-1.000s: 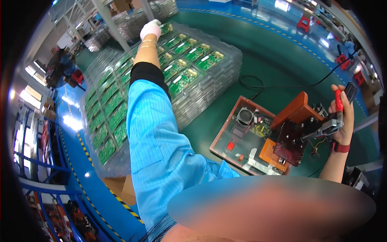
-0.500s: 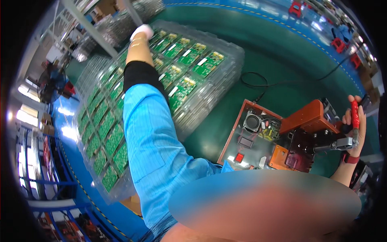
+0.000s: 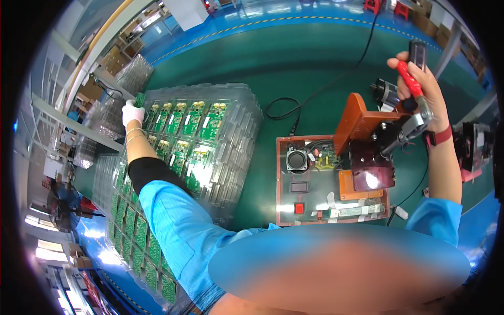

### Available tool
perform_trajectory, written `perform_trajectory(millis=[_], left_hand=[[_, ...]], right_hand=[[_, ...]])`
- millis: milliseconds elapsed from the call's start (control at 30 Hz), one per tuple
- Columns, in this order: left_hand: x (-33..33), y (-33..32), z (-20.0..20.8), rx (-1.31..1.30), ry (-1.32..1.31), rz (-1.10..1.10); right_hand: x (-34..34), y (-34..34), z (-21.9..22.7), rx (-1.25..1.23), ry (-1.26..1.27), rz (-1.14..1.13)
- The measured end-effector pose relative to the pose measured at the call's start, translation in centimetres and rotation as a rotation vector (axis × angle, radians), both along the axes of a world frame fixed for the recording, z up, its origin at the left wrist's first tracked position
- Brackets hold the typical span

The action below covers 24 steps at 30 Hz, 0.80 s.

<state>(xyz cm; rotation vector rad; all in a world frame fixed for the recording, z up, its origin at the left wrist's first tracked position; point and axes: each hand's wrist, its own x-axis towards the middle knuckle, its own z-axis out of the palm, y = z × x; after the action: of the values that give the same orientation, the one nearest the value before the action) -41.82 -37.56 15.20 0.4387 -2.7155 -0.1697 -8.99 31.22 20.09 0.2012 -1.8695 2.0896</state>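
Observation:
My left hand (image 3: 133, 112), in a white glove, reaches out to the far left corner of a tall stack of clear plastic trays (image 3: 247, 131) filled with green circuit boards (image 3: 190, 122); its fingers rest on a green board at the tray's edge. My right hand (image 3: 420, 86) is raised at the right, closed on the red-handled lever (image 3: 410, 80) of an orange test fixture (image 3: 362, 126). The fixture stands on a dark base plate (image 3: 310, 184) with a round speaker, a small display and a red button.
A second stack of trays with green boards (image 3: 134, 236) lies at the lower left. More clear trays (image 3: 105, 113) sit behind. A black cable (image 3: 294, 105) loops across the green table. A small motor-like part (image 3: 386, 92) sits behind the fixture.
The view has swung, so the trays and fixture sit more centrally now. My left arm stays stretched to the tray's far corner. My right hand keeps its grip on the red lever, raised.

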Motion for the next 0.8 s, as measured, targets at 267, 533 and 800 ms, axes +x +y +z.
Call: perform_trajectory(millis=[267,533,800], left_hand=[[14.4,19.6,8.5,0.232,-0.238,-0.826],[30.3,32.7,0.2,-0.135,-0.355,-1.750],[33.9,40.0,-9.0,0.203,-0.268,-1.705]], right_hand=[[-2.1,2.1,-2.3,0.047,-0.039,0.103],[-7.8,3.2,-1.6,-0.122,-0.051,0.071],[-0.8,-2.4,0.7,-0.129,0.102,0.126]])
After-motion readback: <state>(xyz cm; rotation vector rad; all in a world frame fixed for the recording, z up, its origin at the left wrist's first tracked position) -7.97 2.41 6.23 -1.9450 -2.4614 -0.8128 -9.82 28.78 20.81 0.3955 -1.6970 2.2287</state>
